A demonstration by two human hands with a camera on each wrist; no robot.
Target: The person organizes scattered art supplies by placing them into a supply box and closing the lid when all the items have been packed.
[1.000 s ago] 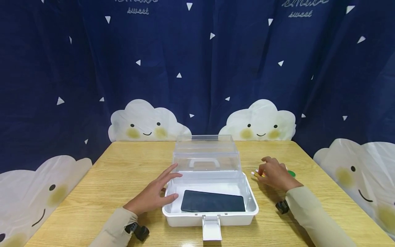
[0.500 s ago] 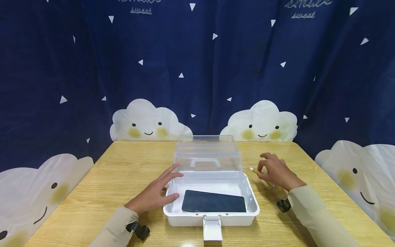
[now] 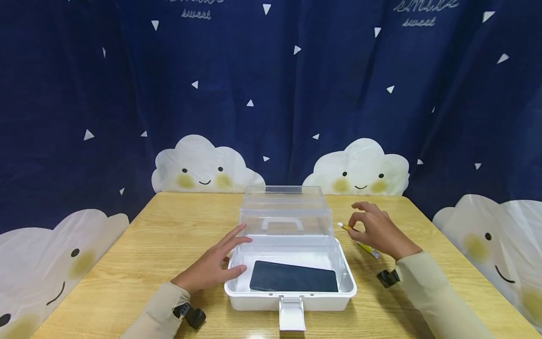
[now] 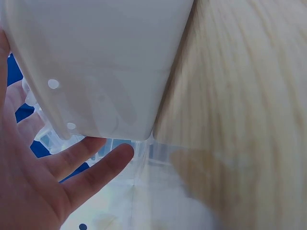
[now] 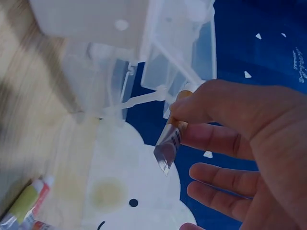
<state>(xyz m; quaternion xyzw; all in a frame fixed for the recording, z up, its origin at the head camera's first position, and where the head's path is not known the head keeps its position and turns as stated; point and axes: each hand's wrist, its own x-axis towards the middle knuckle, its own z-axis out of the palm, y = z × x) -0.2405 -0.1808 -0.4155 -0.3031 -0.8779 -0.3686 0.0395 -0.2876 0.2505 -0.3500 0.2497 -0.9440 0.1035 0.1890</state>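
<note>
My right hand [image 3: 378,230] pinches a small paint tube [image 3: 347,227] between thumb and index finger, off to the right of the box. The tube is yellow-orange with a white cap; its flat silver end [image 5: 165,155] shows in the right wrist view. An open white box [image 3: 250,303] stands in the middle, its clear lid [image 3: 283,216] tipped back. Inside it lies a dark flat rectangle [image 3: 292,277], phone-like in shape. My left hand [image 3: 211,266] is spread at the box's left side, fingers relaxed at the rim; whether it presses there I cannot tell.
Under my right hand, a yellow tube [image 3: 369,249] lies on the wooden table [image 3: 178,226]. The right wrist view has a yellow-green tube [image 5: 21,203] beside a red one. A white latch [image 3: 291,313] hangs from the box's front. A dark blue curtain [image 3: 271,94] stands behind.
My right hand has lifted the paint tube up and away from the table, moving slightly farther back. A tube left on the table has come into sight. My left hand stays put.
</note>
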